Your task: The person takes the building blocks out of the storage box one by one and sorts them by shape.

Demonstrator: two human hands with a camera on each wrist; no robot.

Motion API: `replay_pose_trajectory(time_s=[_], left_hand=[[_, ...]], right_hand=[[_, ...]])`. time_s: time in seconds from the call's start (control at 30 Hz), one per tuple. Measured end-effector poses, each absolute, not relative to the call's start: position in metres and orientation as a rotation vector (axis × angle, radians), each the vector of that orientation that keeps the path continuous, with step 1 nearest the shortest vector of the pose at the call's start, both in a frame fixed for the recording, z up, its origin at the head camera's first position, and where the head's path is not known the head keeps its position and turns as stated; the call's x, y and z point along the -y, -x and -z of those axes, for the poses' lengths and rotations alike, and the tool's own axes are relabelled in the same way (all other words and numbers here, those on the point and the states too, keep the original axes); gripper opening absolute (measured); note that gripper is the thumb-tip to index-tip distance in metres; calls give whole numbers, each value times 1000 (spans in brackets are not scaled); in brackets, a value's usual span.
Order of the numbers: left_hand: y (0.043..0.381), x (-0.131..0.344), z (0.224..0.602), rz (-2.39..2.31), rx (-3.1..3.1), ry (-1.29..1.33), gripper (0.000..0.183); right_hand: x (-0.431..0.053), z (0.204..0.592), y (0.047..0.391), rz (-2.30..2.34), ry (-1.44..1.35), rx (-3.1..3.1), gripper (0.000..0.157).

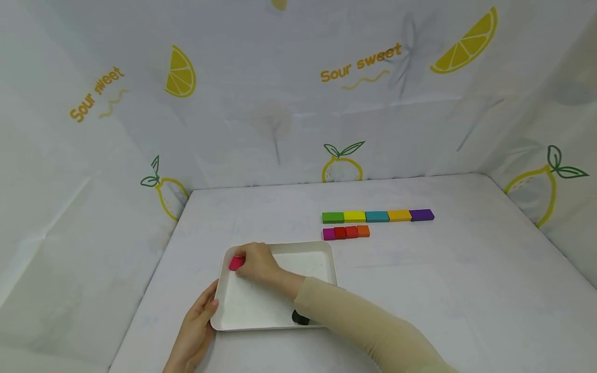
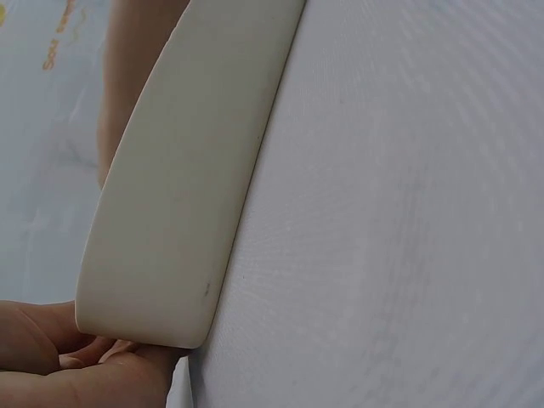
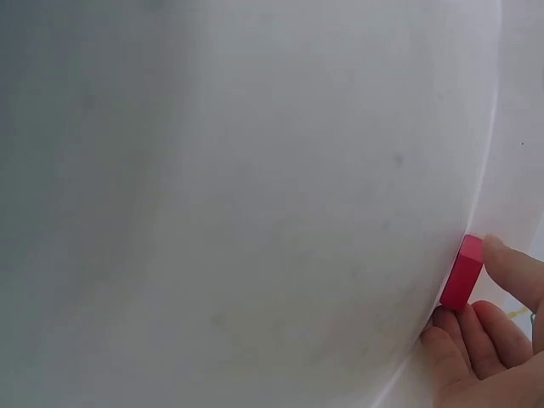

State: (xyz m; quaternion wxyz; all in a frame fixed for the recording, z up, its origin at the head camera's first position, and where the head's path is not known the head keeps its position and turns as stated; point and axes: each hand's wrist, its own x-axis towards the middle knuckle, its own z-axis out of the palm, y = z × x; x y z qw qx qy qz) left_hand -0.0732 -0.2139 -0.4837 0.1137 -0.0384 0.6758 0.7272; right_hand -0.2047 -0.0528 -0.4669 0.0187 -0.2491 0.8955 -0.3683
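Note:
A white shallow tray (image 1: pixel 268 311) lies on the table. My left hand (image 1: pixel 195 326) grips its left edge, thumb over the rim and fingers along the outer wall; in the left wrist view the fingers (image 2: pixel 119 378) touch the tray's corner. In the tray's far left corner my right hand (image 1: pixel 258 262) pinches a pink block (image 1: pixel 236 263) between thumb and fingers. The right wrist view shows that pink block (image 3: pixel 462 272) against the tray wall. Near the tray's front edge sits a black block-like piece (image 1: pixel 300 317), partly hidden by the right sleeve.
Beyond the tray, to the right, runs a row of longer blocks (image 1: pixel 377 216) in green, yellow, blue, orange-yellow and purple. In front of it is a shorter row of small blocks (image 1: pixel 346 233) in magenta, red and orange. A lemon-print cloth (image 1: pixel 261 129) hangs behind the table.

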Motion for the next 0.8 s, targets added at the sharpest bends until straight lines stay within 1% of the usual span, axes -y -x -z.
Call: replay_pose_trajectory(time_s=[0.13,0.4,0.63,0.8], left_hand=[[73,214,484,-2133,-1978,111,63],[73,215,486,-2146,-1962,109,63],[73,215,485,-2128,-1982,115,62],[74,215,483,-2111,-1999,123,64]], right_hand=[[53,466,204,1148,795,-2782,21],[52,462,203,1121,796,-2757,32],[47,461,202,1158,810,-2724,23],[41,453,201,1152,765,-2711,30]])
